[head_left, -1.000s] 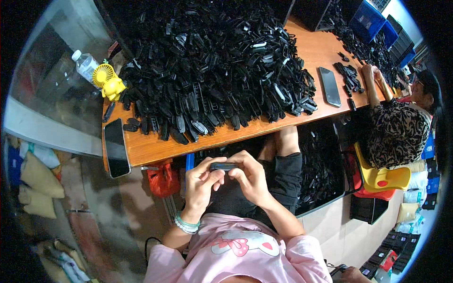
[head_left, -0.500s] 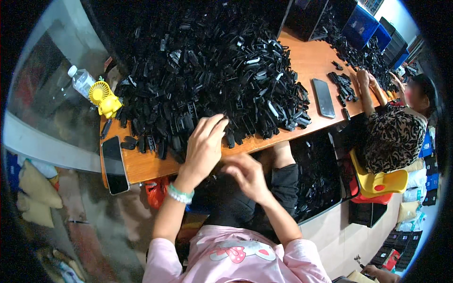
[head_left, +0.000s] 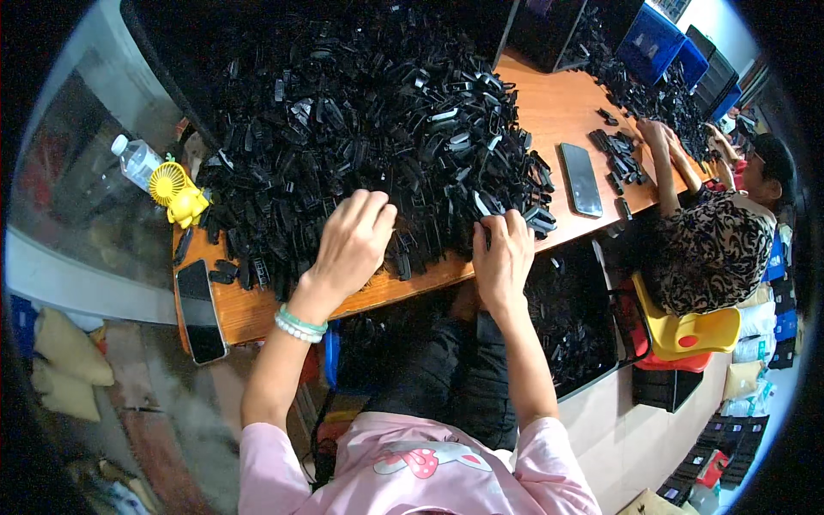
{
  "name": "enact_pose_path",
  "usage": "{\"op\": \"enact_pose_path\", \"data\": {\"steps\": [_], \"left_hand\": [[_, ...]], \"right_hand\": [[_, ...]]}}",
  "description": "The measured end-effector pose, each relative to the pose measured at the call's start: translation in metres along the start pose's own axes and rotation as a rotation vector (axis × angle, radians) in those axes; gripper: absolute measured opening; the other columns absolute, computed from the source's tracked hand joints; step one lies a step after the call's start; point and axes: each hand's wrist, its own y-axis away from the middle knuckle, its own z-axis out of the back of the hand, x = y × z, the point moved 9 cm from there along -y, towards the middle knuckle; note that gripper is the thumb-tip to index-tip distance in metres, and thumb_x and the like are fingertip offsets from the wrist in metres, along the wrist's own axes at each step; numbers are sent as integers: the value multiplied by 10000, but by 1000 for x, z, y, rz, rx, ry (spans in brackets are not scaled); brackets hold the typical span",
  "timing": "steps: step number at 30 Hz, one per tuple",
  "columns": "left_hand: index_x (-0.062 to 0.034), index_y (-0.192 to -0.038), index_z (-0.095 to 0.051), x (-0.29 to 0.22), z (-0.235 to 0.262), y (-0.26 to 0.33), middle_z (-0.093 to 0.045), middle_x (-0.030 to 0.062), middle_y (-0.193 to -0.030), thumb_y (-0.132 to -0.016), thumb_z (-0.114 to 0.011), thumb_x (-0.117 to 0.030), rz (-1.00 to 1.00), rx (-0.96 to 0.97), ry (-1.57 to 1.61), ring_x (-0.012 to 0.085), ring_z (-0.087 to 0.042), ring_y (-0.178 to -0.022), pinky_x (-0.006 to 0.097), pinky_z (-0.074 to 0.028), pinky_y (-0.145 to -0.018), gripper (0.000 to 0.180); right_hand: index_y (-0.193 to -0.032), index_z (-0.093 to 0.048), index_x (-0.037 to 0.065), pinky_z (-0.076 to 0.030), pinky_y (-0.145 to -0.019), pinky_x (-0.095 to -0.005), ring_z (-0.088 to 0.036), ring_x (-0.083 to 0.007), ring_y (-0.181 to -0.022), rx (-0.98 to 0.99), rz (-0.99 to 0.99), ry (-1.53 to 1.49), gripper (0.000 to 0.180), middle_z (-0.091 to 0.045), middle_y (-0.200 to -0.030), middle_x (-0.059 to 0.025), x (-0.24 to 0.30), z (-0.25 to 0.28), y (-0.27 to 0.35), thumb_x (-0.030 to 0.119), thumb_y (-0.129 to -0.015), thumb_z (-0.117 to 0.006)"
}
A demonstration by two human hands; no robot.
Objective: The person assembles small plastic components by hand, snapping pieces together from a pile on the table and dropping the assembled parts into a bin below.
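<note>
Head view looks down on an orange-brown wooden table [head_left: 566, 112] that carries a very big heap of small black plastic parts [head_left: 360, 137], spreading from the far edge almost to the near edge. Both hands of the person lie on the near slope of this heap. The left hand [head_left: 354, 242] rests palm down with the fingers spread and a little bent into the parts; whether it grips one piece I cannot tell. A pale green and white bracelet [head_left: 298, 325] sits on its wrist. The right hand [head_left: 504, 257] is also palm down near the table edge, its fingertips pressed among the black parts, and no single piece is seen in its grasp. Left of the heap stand a small yellow fan [head_left: 176, 192] and a clear water bottle [head_left: 137, 160], and a dark phone [head_left: 201, 311] lies at the table corner. Another phone [head_left: 580, 178] lies to the right, near a seated co-worker in a patterned top [head_left: 717, 249]
</note>
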Motion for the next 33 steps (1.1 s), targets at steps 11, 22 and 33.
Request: {"op": "enact_pose_path", "data": {"steps": [11,22,33], "left_hand": [[-34,-1002,-510,-32,-23,104,-562,10,-786,-708,-741,9,817,125,962,48,-515,-638,169,-406,-562,376],[-28,-985,-594,-49,-45,127,-601,30,-893,-729,-727,-51,923,122,1278,28,-499,-630,177,-395,-542,289],[79,-1049,-553,-62,5,107,-544,135,-746,-816,-601,0,627,155,941,230,-568,-588,297,-439,-514,251]], "right_hand": [[-1154,-436,14,-515,-509,-251,-591,-180,-673,82,-715,-1718,343,-562,-989,-149,-15,-16,72,-41,-833,-542],[-1057,-551,-43,-486,-753,-318,-590,-207,-831,493,-633,-2008,217,-543,-1100,-159,32,-19,102,97,-891,-551],[-1262,-437,-20,-439,-722,-333,-517,-296,-756,634,-44,-1017,419,-502,-877,-164,61,17,90,19,-854,-521]]}}
